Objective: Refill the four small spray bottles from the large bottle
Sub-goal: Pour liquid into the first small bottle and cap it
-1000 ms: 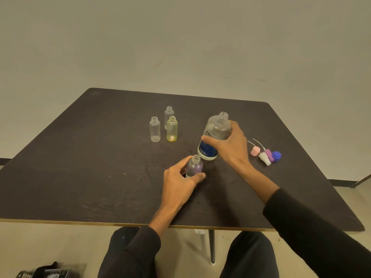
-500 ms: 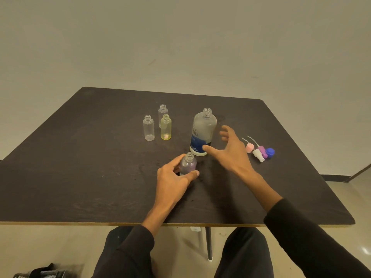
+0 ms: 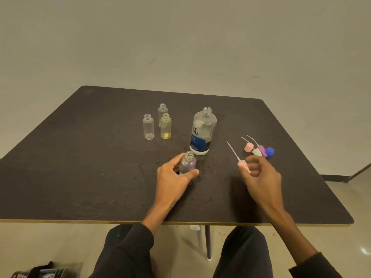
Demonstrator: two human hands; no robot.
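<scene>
Since before, right hand (image 3: 263, 177) left large bottle (image 3: 202, 131), fingers pinching seemingly pink sprayer (image 3: 242, 163) above dark table (image 3: 80, 157)

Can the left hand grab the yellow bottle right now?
Probably not yet: the left hand is holding the purple bottle. The yellow bottle stands farther back with bare table between, so the path looks free once it lets go.

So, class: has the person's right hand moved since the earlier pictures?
Yes. The right hand has left the large bottle and now sits to its right, near the loose caps, holding a pink spray top.
</scene>
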